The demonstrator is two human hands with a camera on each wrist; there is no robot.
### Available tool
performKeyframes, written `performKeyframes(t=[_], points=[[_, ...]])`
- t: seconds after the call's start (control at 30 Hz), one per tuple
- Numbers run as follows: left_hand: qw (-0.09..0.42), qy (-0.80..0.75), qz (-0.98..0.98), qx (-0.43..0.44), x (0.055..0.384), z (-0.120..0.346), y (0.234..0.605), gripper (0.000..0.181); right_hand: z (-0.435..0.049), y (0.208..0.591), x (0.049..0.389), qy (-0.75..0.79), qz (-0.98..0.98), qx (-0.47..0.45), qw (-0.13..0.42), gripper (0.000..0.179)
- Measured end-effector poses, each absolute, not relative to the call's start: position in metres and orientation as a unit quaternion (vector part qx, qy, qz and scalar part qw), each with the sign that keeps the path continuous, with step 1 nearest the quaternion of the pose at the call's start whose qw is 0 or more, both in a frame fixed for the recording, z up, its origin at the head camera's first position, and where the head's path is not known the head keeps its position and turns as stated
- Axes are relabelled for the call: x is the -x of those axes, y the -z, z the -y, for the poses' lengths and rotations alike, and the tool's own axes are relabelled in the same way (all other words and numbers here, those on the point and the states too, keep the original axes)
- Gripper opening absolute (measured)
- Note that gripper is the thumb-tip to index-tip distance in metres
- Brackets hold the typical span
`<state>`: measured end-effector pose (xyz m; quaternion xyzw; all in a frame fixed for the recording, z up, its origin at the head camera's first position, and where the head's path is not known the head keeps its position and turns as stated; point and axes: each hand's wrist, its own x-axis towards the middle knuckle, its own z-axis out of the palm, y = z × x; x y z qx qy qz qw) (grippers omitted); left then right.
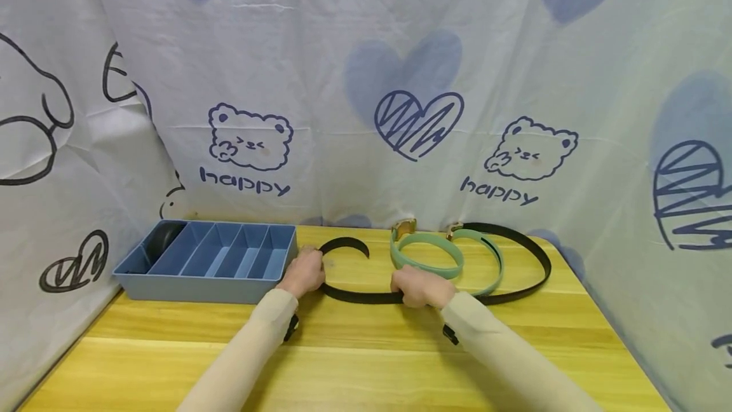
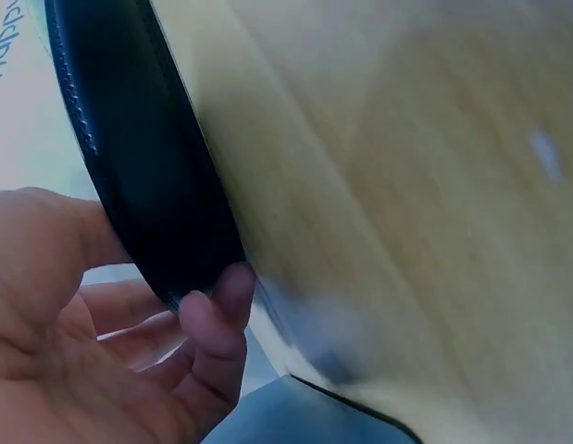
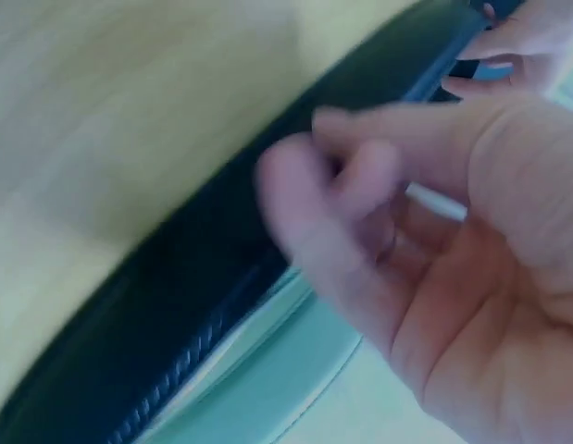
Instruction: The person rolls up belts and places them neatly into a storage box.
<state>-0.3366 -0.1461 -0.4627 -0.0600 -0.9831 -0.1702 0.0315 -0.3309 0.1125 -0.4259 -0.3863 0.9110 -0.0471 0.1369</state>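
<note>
A long black belt point(image 1: 360, 297) curves across the wooden table, its free end curling up behind my left hand point(image 1: 305, 272). That hand grips the belt between thumb and fingers, beside the tray's right end; stitching shows along the strap point(image 2: 143, 139) in the left wrist view. Farther right, my right hand point(image 1: 422, 286) pinches the same belt, its fingers curled at the strap's edge in the right wrist view. Just behind the right hand lies a coiled green belt point(image 1: 437, 267) with a gold buckle point(image 1: 405, 227). Another green strap point(image 1: 499, 266) arcs inside the black belt's right loop.
A blue-grey divided tray point(image 1: 200, 290) stands at the left, with a dark rounded item point(image 1: 164, 239) in its left compartment. A second gold buckle point(image 1: 454, 230) lies near the back edge. A printed white cloth point(image 1: 332, 164) hangs behind the table point(image 1: 354, 374) and along both sides.
</note>
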Motion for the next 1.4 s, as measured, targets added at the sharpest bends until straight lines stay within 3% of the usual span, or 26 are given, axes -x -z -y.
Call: performKeyframes(t=[0.13, 0.3, 0.4, 0.47, 0.6, 0.7, 0.83, 1.0, 1.1, 1.33, 1.4], points=[[0.073, 0.141, 0.983, 0.089, 0.34, 0.144, 0.464, 0.017, -0.103, 0.431, 0.324, 0.079, -0.94, 0.316, 0.103, 0.015], [0.09, 0.151, 0.978, 0.117, 0.341, 0.141, 0.467, 0.021, -0.084, 0.44, 0.318, 0.066, -0.959, 0.269, 0.064, 0.063], [0.07, 0.166, 0.975, 0.127, 0.339, 0.139, 0.467, 0.015, -0.078, 0.447, 0.317, 0.048, -0.956, 0.289, 0.027, 0.071], [0.056, 0.173, 0.975, 0.131, 0.339, 0.137, 0.468, 0.004, -0.078, 0.452, 0.319, 0.047, -0.95, 0.31, 0.009, 0.07], [-0.002, 0.194, 0.971, 0.141, 0.336, 0.133, 0.467, 0.025, -0.082, 0.457, 0.325, 0.066, -0.932, 0.355, -0.007, 0.062], [-0.03, 0.2, 0.968, 0.146, 0.333, 0.128, 0.465, 0.03, -0.084, 0.458, 0.329, 0.075, -0.921, 0.382, -0.005, 0.061], [-0.015, 0.2, 0.97, 0.14, 0.332, 0.119, 0.466, 0.027, -0.083, 0.457, 0.331, 0.06, -0.907, 0.416, -0.001, 0.06], [0.02, 0.198, 0.967, 0.161, 0.333, 0.114, 0.466, 0.012, -0.084, 0.458, 0.331, 0.049, -0.893, 0.446, -0.014, 0.061], [0.019, 0.2, 0.962, 0.183, 0.335, 0.116, 0.464, 0.01, -0.088, 0.46, 0.331, 0.056, -0.892, 0.447, -0.031, 0.054], [-0.024, 0.223, 0.951, 0.213, 0.336, 0.127, 0.453, 0.005, -0.089, 0.459, 0.33, 0.034, -0.913, 0.405, -0.038, 0.013], [-0.029, 0.227, 0.95, 0.211, 0.335, 0.128, 0.451, 0.005, -0.084, 0.458, 0.328, 0.04, -0.922, 0.383, -0.028, 0.015]])
